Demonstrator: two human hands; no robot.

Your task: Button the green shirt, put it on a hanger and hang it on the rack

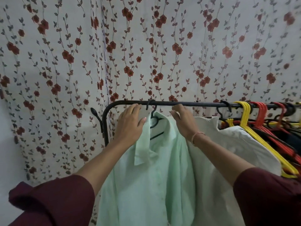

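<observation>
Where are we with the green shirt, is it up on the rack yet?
Done: the green shirt sits on a black hanger, whose hook is over the rack rail. In hand: the left hand and right hand rest on its shoulders, apparently straightening it. Left: let go. The buttons are too blurred to confirm.

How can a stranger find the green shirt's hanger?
Follow the black metal rail before the flowered curtain to its left bend. The thin black hanger there is leftmost and alone carries the pale green shirt; the next carries a white shirt.
</observation>
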